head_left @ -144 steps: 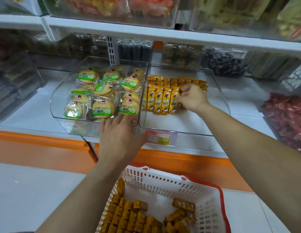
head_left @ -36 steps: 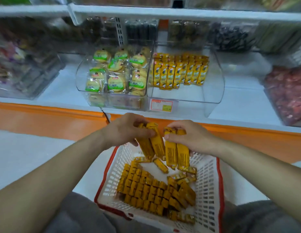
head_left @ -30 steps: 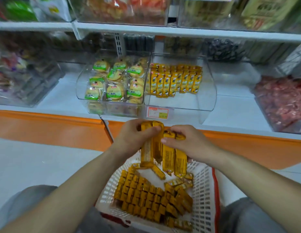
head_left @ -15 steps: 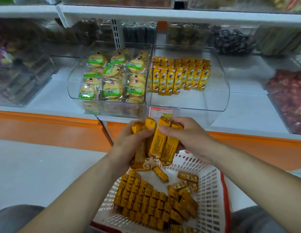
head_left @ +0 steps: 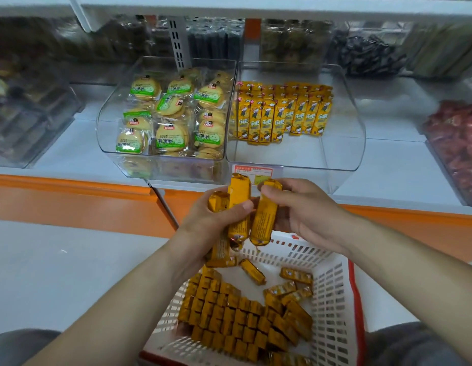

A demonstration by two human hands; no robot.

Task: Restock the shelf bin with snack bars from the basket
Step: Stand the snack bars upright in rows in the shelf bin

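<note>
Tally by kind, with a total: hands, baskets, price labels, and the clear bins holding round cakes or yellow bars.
Hands: 2, the left hand and the right hand, both gripping snack bars
Baskets: 1, the basket
Price labels: 1, the price label
Clear bins: 2, the cake bin and the bar bin
Total: 6

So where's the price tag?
Head view, centre: the price tag sits on the front of the snack bar bin, just above the bars in the left hand and right hand.
</note>
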